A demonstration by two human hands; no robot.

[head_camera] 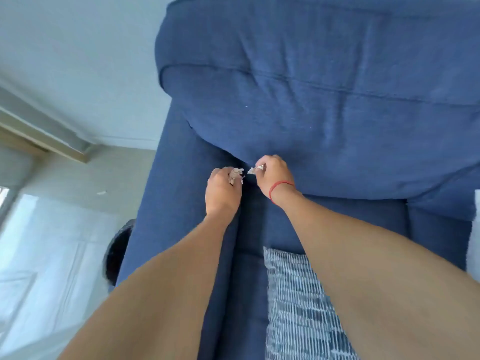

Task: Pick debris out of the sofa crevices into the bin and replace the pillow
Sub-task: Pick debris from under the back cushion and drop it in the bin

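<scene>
A blue sofa [324, 87] fills the view, with its back cushion above and its left armrest [166, 203] running down. My left hand [222, 193] is closed around a wad of crumpled paper debris [235, 175] over the crevice between armrest and seat. My right hand [272, 175], with a red band at the wrist, pinches a small pale scrap [255, 169] at the corner crevice. A blue-and-white patterned pillow [298, 307] lies on the seat below my right forearm. A dark round bin [118, 253] shows on the floor left of the armrest, partly hidden.
Pale floor and a white wall lie to the left of the sofa. A small white scrap [101, 193] lies on the floor. Something white [474, 229] peeks in at the right edge.
</scene>
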